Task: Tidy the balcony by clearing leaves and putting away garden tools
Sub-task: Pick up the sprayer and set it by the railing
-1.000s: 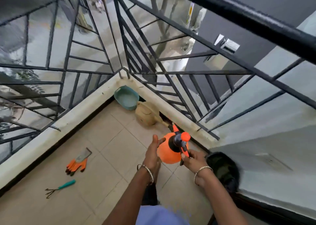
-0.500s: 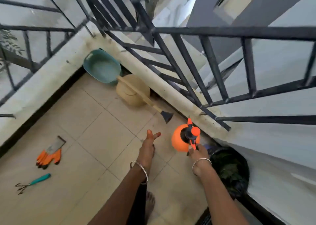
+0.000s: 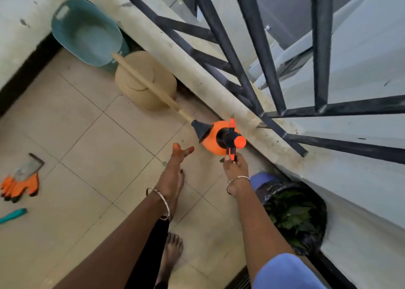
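Head view: orange sprayer (image 3: 213, 140) low by parapet wall (image 3: 197, 78), beside watering can (image 3: 145, 80). Right hand (image 3: 235, 164) pinching its trigger handle; left hand (image 3: 175, 166) empty, fingers spread. Advice: set base flat, upright, before releasing.

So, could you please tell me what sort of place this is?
Most likely a home balcony: a tiled floor edged by a low ledge with dark metal railing, and gardening things around, such as an orange sprayer and a watering can.
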The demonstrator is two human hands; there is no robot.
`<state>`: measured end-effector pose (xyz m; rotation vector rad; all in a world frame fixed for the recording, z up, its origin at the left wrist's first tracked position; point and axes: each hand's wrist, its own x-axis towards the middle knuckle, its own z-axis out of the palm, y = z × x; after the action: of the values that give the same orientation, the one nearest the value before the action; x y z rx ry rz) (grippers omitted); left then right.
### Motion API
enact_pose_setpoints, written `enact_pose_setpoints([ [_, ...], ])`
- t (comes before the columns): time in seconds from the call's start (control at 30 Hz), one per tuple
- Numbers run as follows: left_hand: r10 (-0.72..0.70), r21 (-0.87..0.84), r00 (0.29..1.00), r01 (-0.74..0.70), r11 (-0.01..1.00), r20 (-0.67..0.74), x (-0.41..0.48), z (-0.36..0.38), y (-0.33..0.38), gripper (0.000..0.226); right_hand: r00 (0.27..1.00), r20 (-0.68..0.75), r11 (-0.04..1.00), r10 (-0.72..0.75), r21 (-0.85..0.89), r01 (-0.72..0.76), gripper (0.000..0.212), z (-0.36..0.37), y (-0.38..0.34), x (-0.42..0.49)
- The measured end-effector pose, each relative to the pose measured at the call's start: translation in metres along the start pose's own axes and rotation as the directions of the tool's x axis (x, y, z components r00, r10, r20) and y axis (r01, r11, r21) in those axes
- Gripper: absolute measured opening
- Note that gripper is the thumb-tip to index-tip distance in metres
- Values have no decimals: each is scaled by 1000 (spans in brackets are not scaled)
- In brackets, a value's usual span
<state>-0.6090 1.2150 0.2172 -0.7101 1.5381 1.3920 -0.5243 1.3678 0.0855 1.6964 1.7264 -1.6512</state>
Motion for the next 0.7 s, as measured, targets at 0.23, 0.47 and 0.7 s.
enact_pose_setpoints([
  [0.23,-16,46,999,17,999,-28,11,-7,-12,65,999,39,1000,11,22,-12,11,9,16,-7],
  [0.47,-71,-3,997,71,997,-39,4,-11,-17,68,998,66,997,21,-76,-16,10,9,17,-3],
  [0.7,-71,-126,996,63,990,-56,-30,-27,-30,64,992,-75,990,106,-88,-113,37,12,49,-11],
])
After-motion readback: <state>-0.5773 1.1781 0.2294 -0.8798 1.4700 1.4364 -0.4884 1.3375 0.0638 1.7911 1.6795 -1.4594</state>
